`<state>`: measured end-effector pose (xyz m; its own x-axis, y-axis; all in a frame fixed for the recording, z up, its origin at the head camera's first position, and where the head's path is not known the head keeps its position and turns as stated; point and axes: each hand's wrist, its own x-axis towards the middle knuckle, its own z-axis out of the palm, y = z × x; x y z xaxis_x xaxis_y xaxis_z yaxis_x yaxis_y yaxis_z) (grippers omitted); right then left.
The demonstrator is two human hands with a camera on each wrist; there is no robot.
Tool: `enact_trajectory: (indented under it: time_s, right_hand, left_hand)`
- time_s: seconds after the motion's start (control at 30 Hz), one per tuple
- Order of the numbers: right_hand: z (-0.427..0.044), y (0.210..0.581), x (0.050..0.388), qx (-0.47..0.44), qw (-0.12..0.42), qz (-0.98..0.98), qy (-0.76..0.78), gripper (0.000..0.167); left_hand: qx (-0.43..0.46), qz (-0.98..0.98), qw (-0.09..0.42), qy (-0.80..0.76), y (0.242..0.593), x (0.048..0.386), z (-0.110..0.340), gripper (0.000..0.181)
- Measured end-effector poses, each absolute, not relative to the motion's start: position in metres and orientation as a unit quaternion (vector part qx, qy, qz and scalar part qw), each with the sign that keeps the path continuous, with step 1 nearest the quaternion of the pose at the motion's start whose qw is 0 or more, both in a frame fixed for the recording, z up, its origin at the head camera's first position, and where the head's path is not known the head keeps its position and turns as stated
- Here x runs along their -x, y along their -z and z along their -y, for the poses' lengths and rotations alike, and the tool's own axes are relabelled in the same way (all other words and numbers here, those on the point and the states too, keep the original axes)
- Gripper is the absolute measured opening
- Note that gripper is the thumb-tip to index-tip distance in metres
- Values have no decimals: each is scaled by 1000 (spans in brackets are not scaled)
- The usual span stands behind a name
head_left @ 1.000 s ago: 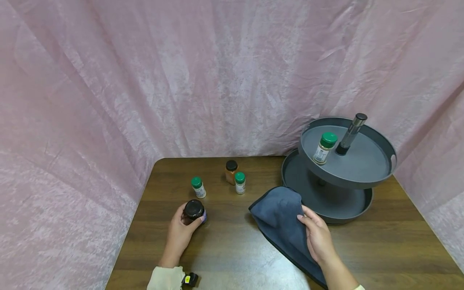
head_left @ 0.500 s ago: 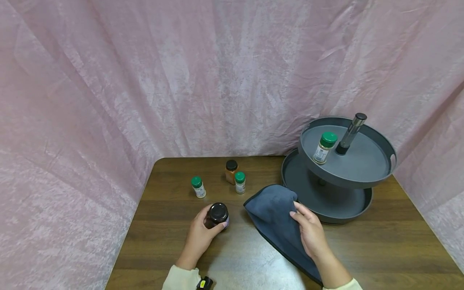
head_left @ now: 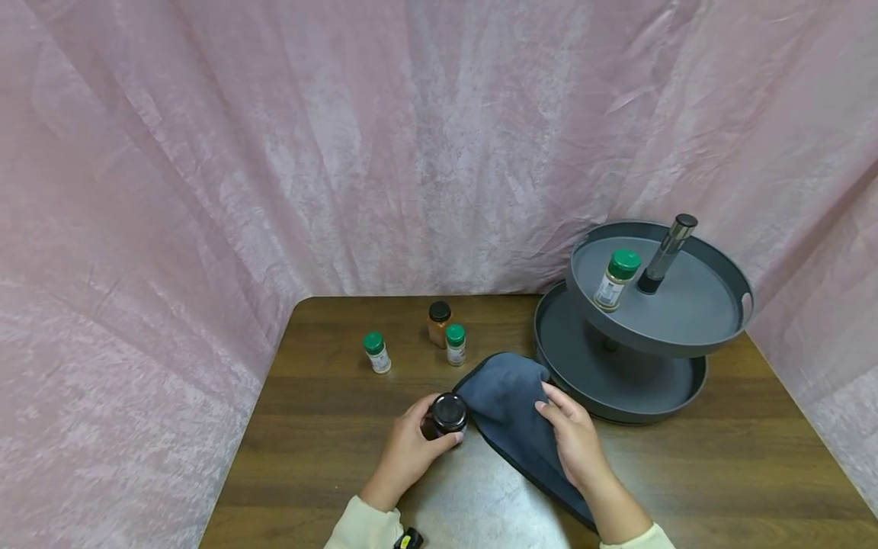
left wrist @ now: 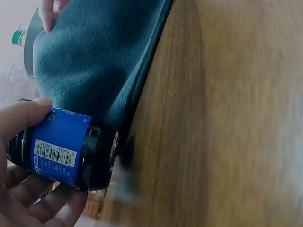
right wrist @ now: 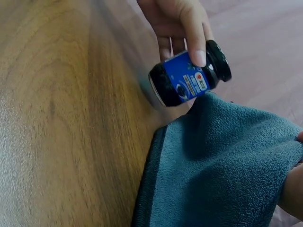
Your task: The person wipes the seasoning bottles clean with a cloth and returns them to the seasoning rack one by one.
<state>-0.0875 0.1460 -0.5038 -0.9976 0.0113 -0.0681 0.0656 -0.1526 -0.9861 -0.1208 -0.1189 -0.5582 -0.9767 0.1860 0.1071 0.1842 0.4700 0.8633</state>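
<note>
Two hands worked close together over the table. Taking the dark, blue-labelled jar as the dial's centre, the left hand held it from 8 o'clock, thumb and fingers round its sides, lid up. At 3 o'clock lay the grey cloth, pinched between the thumb and fingers of the right hand.

The likeliest trouble was a slip: the jar looked smooth and round, and a loosened thumb could have dropped it. A hard tug on the cloth might have pulled it askew, and a careless push towards 12 o'clock could have toppled the green-capped bottle.

A second earlier, the jar sat well apart from the cloth; by now it had travelled towards 3 o'clock, right beside the cloth's edge, though contact couldn't be told. The cloth had shifted slightly towards 9 o'clock.
</note>
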Motion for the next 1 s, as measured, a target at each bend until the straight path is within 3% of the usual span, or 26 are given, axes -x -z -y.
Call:
enact_trajectory:
  time_s: [0.53,0.77,1.0]
  right_hand:
    - [-130,515,89,-19,56,-680,731,44]
    - [-120,518,85,-3,8,-785,619,42]
    - [-112,525,78,90,-32,-851,516,37]
  left_hand:
    - [-132,-856,37,-498,561,120,105,65]
    - [-130,-862,35,-490,562,121,102,68]
    - [-143,-858,30,-492,567,122,103,67]
